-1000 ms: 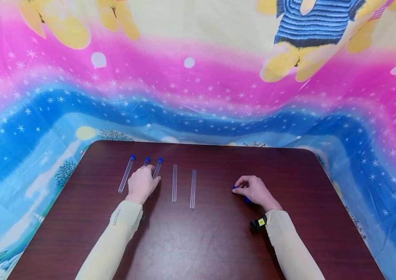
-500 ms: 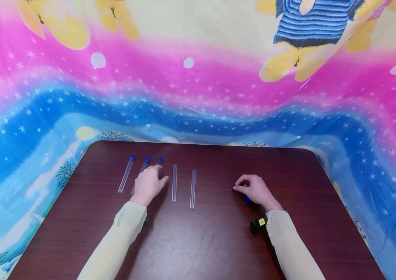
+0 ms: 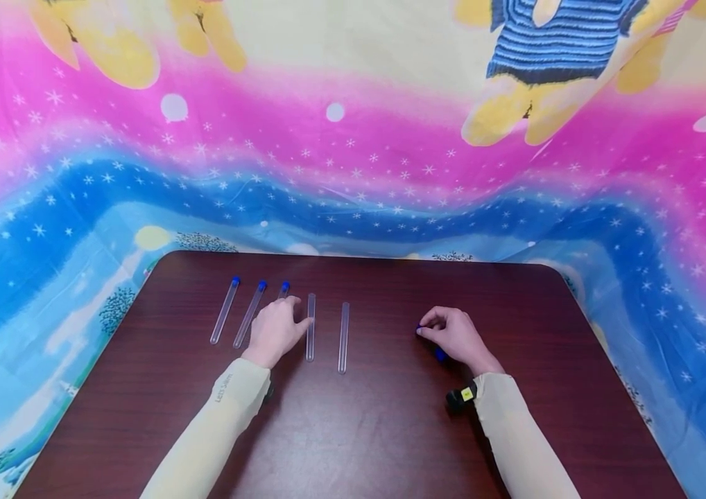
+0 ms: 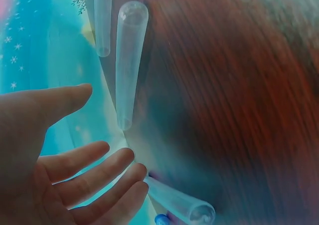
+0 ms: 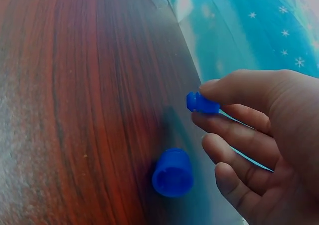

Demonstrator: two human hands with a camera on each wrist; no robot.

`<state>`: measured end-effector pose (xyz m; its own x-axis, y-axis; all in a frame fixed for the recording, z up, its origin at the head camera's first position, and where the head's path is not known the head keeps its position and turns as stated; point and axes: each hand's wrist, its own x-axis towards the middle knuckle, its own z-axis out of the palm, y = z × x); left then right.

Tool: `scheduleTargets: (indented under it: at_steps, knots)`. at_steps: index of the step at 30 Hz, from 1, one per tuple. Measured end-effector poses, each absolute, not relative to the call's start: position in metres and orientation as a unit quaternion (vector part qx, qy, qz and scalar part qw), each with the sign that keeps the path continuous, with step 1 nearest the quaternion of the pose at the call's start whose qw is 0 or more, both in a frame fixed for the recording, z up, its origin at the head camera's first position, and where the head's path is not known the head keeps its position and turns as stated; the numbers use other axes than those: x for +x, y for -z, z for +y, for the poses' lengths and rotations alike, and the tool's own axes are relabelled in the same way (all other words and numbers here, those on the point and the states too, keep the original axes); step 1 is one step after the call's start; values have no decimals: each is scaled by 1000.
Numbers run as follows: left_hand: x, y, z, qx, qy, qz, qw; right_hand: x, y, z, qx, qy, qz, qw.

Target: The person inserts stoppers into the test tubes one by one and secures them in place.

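Left hand (image 3: pixel 275 333): shifted rightward, holding nothing.
Uncapped tube (image 3: pixel 311 341): lying by left hand, perhaps touched; could roll if brushed.
Blue cap (image 5: pixel 203 105): pinched in right hand (image 3: pixel 454 338); could slip if squeezed unevenly.

Left sleeve (image 3: pixel 203 436): cream, dark lettering (image 3: pixel 223 388) near cuff; black left wrist unit (image 3: pixel 269 393), partly hidden. Right sleeve (image 3: pixel 523 430): cream; black right wrist unit (image 3: pixel 454 400), yellow label (image 3: pixel 467 394).

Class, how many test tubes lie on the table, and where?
5, in a row from left: first capped tube; second capped tube; third capped tube, partly behind the left hand; first uncapped tube; second uncapped tube, rightmost.
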<state>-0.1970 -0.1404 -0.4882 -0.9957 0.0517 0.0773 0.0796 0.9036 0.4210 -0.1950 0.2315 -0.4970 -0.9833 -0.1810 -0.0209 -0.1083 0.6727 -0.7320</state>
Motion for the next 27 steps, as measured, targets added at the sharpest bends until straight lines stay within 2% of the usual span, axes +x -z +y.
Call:
scheduleTargets:
  at_steps: [27]
  knots:
    - [-197, 491, -119, 3, 191, -981, -46, -194, 499, 231, -85, 388, 917, 30]
